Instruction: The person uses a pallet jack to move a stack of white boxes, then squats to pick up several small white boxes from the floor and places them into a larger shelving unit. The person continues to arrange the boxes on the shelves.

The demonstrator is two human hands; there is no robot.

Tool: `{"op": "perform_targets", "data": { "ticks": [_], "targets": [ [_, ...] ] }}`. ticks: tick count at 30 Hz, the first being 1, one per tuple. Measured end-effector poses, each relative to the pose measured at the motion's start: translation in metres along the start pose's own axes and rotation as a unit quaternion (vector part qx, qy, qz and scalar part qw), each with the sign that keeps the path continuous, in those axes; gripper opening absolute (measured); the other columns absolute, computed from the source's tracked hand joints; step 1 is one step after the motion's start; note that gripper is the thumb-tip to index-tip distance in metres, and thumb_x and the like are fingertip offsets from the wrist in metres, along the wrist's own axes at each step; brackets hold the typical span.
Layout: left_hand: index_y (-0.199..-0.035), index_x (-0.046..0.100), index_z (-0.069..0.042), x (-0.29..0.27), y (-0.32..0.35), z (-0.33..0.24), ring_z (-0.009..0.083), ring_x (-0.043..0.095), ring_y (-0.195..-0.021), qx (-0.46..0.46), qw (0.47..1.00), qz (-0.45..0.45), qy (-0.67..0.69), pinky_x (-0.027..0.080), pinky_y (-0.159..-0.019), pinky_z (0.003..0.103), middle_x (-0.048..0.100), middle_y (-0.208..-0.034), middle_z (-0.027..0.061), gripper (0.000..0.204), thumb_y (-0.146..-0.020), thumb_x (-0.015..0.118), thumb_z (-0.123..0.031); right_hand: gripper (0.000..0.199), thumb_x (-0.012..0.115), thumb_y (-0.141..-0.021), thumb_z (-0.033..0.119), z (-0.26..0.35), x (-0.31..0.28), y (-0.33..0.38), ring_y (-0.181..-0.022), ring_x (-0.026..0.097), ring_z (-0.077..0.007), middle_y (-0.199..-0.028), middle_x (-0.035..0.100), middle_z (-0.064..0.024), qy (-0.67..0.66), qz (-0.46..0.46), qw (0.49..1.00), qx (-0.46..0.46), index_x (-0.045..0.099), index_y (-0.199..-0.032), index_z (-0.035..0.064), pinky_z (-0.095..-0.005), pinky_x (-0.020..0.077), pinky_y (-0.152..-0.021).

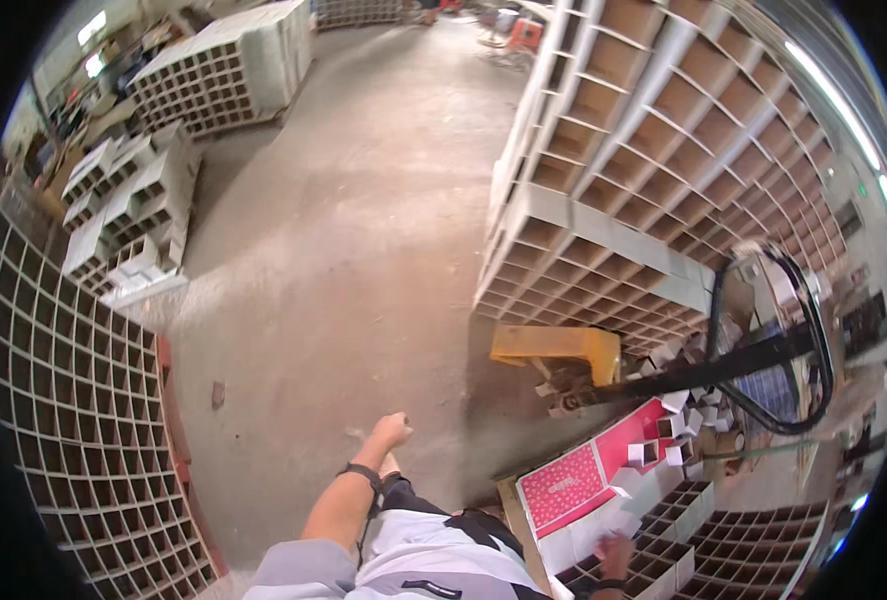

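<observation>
Left hand point(393, 432): hangs free over the concrete floor point(363, 250), fingers curled, gripping nothing.
Right hand point(615, 553): presses the white sheet point(588, 540); finger state unclear.
Advice: hold the sheet flat on the divider grid point(663, 545).

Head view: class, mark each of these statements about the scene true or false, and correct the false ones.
1. The left hand holds a box. False: it is a loose fist, empty, hanging over the bare concrete floor.
2. The right hand rests on a white sheet by the pink carton. True.
3. A yellow pallet jack stands at the foot of the tall stack of grids. True.
4. The left wrist is bare. False: it wears a dark wristband.
5. The pink carton lies on the person's left. False: it lies on the right, near the black handle.
</observation>
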State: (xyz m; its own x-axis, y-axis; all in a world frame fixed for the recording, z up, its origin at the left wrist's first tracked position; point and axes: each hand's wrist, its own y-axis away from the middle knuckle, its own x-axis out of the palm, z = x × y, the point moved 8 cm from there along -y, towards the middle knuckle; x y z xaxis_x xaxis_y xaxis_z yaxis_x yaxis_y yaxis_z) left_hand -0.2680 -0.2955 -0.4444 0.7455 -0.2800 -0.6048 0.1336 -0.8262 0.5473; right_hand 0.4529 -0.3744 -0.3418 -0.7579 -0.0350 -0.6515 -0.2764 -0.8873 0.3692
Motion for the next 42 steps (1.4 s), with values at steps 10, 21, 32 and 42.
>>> {"op": "perform_targets", "data": {
  "ticks": [10,21,32,42],
  "targets": [
    [-0.107,0.067,-0.001,0.004,0.014,0.101,0.0339,0.063,-0.104,-0.079,0.947,-0.070,0.304,0.049,-0.090,0.041,0.067,-0.108,0.0206,0.040,-0.083,0.062,-0.033,0.024,0.060,-0.089,0.033,0.252,-0.075,-0.133,-0.056,0.059,-0.0197,-0.072,0.060,-0.0093,-0.236,-0.035,0.970,-0.052,0.056,-0.094,0.0099,-0.0309,0.0471,-0.045],
    [-0.144,0.033,-0.001,-0.399,-0.142,-0.050,0.0355,0.036,-0.136,0.115,0.908,-0.263,0.304,0.030,-0.110,0.039,0.038,-0.145,0.0247,0.065,-0.097,0.049,-0.041,0.034,0.053,-0.096,0.031,0.466,0.219,-0.103,-0.075,0.064,-0.0147,-0.088,0.063,-0.0071,-0.157,-0.088,0.980,-0.080,0.056,-0.111,0.0011,-0.0280,0.0532,-0.061],
    [-0.150,0.023,-0.006,-0.687,-0.271,-0.425,0.0345,0.012,-0.146,0.520,0.768,-0.278,0.250,0.012,-0.117,0.042,0.017,-0.156,0.0220,0.066,-0.095,0.053,-0.028,0.053,0.042,-0.103,0.024,0.943,0.200,-0.160,-0.128,0.042,-0.0262,-0.142,0.041,-0.0174,-0.127,-0.385,0.810,-0.424,0.025,-0.146,-0.0011,-0.0357,0.0301,-0.109],
    [-0.152,0.023,-0.017,-0.721,-0.331,-0.598,0.0413,0.000,-0.145,0.654,0.688,-0.221,0.224,0.009,-0.115,0.055,0.004,-0.160,0.0158,0.079,-0.088,0.060,-0.042,0.051,0.033,-0.103,0.025,1.025,0.184,-0.260,-0.131,0.042,-0.0334,-0.142,0.041,-0.0257,-0.292,-0.554,0.742,-0.237,0.034,-0.140,-0.0093,-0.0395,0.0325,-0.109]
  ]
}}
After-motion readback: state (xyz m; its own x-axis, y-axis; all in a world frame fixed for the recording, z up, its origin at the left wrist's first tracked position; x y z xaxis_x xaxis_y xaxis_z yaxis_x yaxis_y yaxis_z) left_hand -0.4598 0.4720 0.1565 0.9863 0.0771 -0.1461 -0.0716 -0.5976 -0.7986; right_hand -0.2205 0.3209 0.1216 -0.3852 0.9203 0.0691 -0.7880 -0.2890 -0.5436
